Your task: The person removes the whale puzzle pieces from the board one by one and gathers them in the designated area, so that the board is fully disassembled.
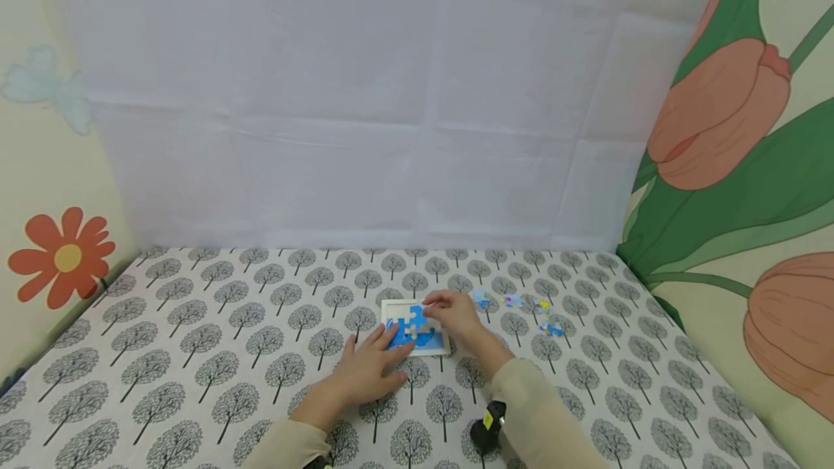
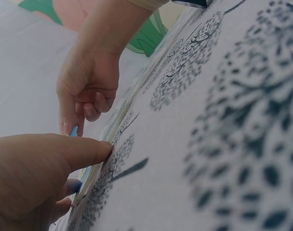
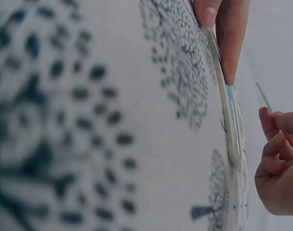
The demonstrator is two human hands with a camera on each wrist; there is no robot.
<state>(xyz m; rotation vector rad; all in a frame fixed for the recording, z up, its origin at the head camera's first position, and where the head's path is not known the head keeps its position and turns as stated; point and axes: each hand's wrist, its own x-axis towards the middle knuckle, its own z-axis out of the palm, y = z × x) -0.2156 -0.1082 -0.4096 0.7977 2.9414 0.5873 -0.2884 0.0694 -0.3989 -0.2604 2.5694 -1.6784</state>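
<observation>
A small jigsaw puzzle in a white-rimmed tray [image 1: 448,344] lies on the table, partly filled with blue pieces [image 1: 425,339]. My left hand [image 1: 366,375] rests at the tray's near left side, fingers spread over the puzzle and thumb along the near edge. Above the tray's right part, my right hand [image 1: 455,315] pinches a thin blue jigsaw piece [image 3: 264,98] between thumb and forefinger. In the right wrist view that piece stands tilted, clear of the tray; its tip [image 2: 74,131] also shows in the left wrist view. The right hand's other fingers are curled in.
Several loose jigsaw pieces lie right of the tray, among them a pale blue one [image 1: 481,299], a yellowish one [image 1: 543,305] and a blue one [image 1: 551,329]. The tablecloth [image 1: 215,353] has a tree print. A white sheet [image 1: 365,107] hangs behind the table.
</observation>
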